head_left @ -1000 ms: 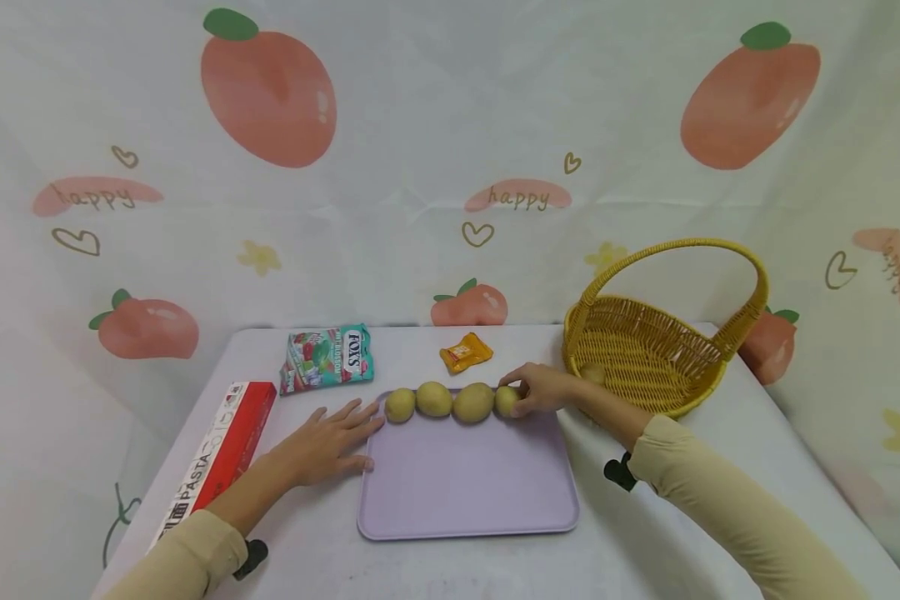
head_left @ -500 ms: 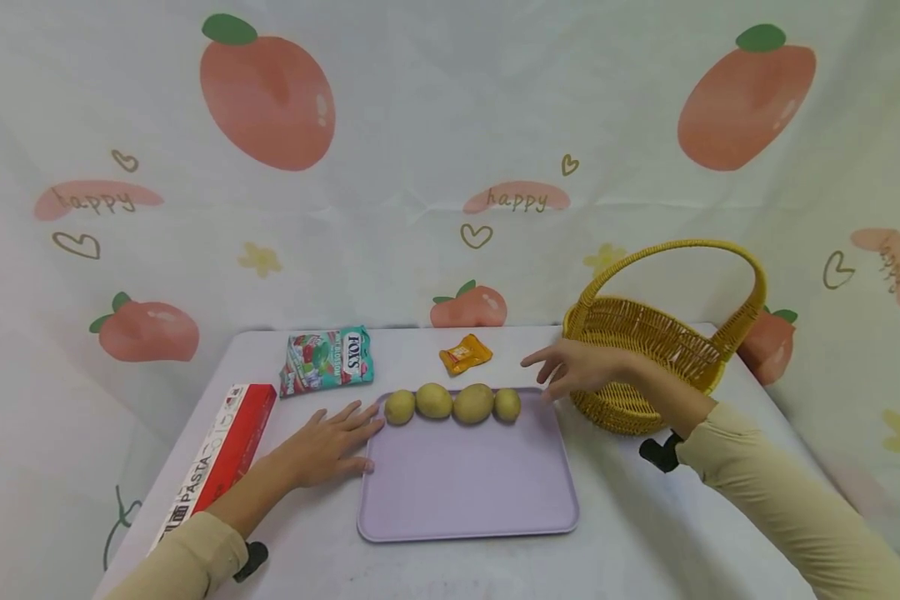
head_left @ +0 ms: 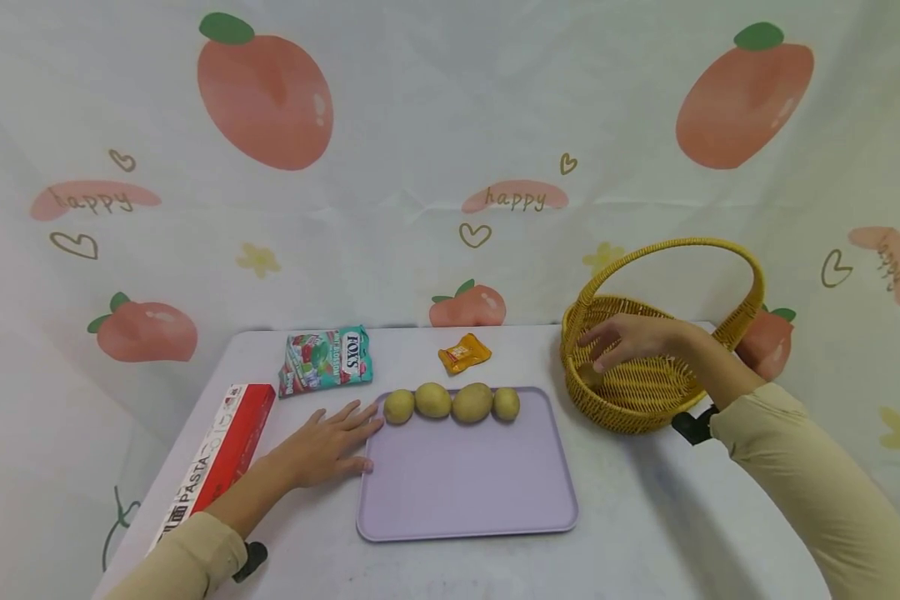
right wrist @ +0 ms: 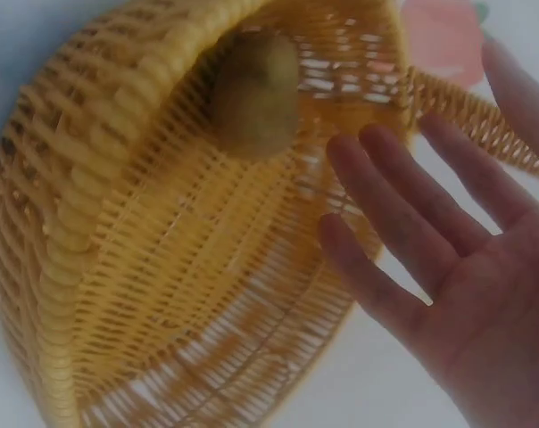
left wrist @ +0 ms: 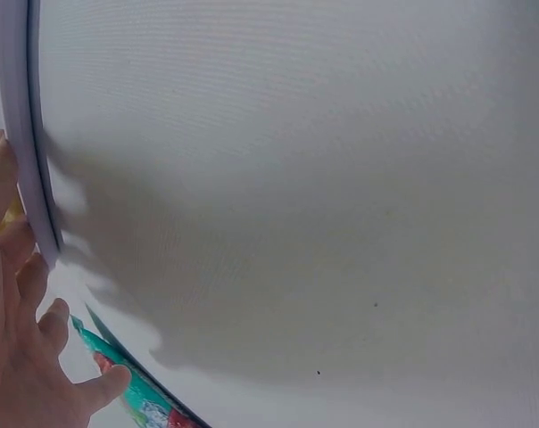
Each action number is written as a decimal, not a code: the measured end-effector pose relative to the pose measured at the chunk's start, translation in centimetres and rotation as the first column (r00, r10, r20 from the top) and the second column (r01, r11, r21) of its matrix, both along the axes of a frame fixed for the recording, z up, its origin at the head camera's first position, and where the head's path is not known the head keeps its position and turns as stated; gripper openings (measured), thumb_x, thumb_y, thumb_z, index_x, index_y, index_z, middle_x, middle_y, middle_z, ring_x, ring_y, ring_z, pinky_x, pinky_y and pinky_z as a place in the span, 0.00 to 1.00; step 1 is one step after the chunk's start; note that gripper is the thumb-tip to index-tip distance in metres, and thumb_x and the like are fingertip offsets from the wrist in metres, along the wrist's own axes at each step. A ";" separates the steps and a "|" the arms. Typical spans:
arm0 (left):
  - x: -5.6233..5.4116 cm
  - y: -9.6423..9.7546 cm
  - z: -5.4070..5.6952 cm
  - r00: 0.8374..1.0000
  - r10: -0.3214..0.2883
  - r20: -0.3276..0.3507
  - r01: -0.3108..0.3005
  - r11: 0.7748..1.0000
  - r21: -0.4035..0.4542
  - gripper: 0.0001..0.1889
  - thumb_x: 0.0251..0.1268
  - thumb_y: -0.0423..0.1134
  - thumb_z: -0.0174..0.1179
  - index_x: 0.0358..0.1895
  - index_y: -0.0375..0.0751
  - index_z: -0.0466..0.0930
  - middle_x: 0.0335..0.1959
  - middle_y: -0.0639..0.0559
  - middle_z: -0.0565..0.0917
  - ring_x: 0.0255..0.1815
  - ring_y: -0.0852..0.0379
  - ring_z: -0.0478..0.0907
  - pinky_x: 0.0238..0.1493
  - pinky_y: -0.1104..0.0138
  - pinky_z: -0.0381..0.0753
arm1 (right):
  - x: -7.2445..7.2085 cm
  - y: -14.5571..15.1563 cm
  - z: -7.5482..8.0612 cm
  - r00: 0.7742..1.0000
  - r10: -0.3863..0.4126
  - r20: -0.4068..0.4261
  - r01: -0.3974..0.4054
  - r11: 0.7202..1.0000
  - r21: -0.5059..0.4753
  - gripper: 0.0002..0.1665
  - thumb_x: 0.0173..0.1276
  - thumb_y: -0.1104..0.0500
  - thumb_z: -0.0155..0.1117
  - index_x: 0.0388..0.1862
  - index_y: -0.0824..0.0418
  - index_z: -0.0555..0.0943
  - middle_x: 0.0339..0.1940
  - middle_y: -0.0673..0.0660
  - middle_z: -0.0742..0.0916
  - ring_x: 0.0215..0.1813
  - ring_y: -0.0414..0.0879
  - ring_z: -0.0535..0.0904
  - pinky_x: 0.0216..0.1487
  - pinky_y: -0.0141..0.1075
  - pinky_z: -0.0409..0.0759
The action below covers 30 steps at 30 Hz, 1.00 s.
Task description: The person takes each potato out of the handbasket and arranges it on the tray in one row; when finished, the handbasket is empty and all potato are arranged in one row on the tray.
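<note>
Several potatoes point(head_left: 472, 403) lie in a row along the far edge of the lilac tray point(head_left: 468, 483). My left hand point(head_left: 322, 446) rests with spread fingers at the tray's left edge, fingertips on the rim. Over the yellow wicker basket point(head_left: 630, 421) hovers my right hand point(head_left: 633, 337), its fingers loosely bent and holding nothing. One potato point(right wrist: 256, 94) sits inside the basket, partly hidden behind the fingers in the head view. The right wrist view shows the fingers apart from that potato.
A teal candy bag point(head_left: 326, 360) lies behind the left hand, and an orange wrapped snack point(head_left: 465, 354) behind the tray. The red and white pasta box point(head_left: 221, 458) lies along the left side. The basket's tall handle point(head_left: 682, 242) arches above it.
My right hand has let go of the rightmost potato on the tray and moved right, over the basket. That potato stays in the row. The left hand has kept its place.
</note>
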<state>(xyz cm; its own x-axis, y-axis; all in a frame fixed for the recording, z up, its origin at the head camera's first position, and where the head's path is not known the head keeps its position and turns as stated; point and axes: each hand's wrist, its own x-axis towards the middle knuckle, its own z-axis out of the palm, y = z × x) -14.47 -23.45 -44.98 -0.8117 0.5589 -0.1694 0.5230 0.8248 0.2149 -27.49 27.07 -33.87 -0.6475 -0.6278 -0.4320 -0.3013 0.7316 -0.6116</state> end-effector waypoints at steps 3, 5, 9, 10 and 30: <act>0.0 -0.1 0.0 1.000 0.005 0.001 -0.005 1.000 -0.003 0.38 0.69 0.62 0.56 0.77 0.47 0.62 0.78 0.44 0.60 0.78 0.37 0.52 0.68 0.30 0.54 | -0.6 0.4 -0.4 1.000 -0.019 0.016 0.019 1.000 0.015 0.36 0.70 0.54 0.67 0.69 0.73 0.70 0.60 0.71 0.81 0.62 0.60 0.78 0.61 0.55 0.76; 0.0 -0.1 0.0 1.000 0.006 0.003 -0.006 1.000 -0.001 0.38 0.69 0.62 0.56 0.77 0.47 0.62 0.78 0.44 0.60 0.78 0.37 0.52 0.68 0.30 0.54 | -0.9 0.6 -0.8 0.999 -0.026 0.043 0.025 1.000 0.018 0.35 0.71 0.56 0.66 0.68 0.75 0.69 0.61 0.73 0.80 0.62 0.63 0.77 0.59 0.56 0.78; 0.0 -0.1 0.0 1.000 0.008 0.008 -0.008 1.000 0.001 0.39 0.68 0.63 0.55 0.77 0.48 0.62 0.78 0.45 0.60 0.78 0.37 0.52 0.67 0.30 0.54 | -1.5 0.9 -1.7 0.991 -0.065 0.118 0.063 0.998 0.022 0.34 0.72 0.58 0.64 0.69 0.75 0.67 0.64 0.77 0.76 0.65 0.67 0.74 0.57 0.59 0.78; 0.0 -0.2 0.0 1.000 0.008 0.008 -0.008 1.000 -0.001 0.39 0.68 0.64 0.55 0.77 0.48 0.61 0.78 0.45 0.60 0.78 0.37 0.52 0.67 0.30 0.54 | -1.6 0.9 -1.9 0.988 -0.074 0.134 0.072 0.997 0.023 0.34 0.72 0.58 0.64 0.70 0.75 0.66 0.65 0.77 0.75 0.66 0.68 0.73 0.57 0.59 0.79; -0.2 -0.1 -0.4 0.999 0.023 0.039 -0.023 1.000 -0.007 0.39 0.68 0.63 0.56 0.78 0.51 0.59 0.79 0.48 0.57 0.80 0.39 0.49 0.70 0.32 0.51 | -2.2 -0.3 -4.4 0.907 -0.245 0.342 0.218 0.969 0.115 0.37 0.59 0.74 0.63 0.70 0.74 0.68 0.55 0.67 0.72 0.47 0.49 0.76 0.52 0.40 0.82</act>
<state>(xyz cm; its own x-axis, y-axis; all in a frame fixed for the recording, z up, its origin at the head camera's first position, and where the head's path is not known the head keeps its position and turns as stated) -14.66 -23.53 -45.38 -0.8171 0.5388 -0.2051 0.4951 0.8380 0.2294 -29.72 26.74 -38.24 -0.5688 -0.4371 -0.6967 0.1061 0.8010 -0.5892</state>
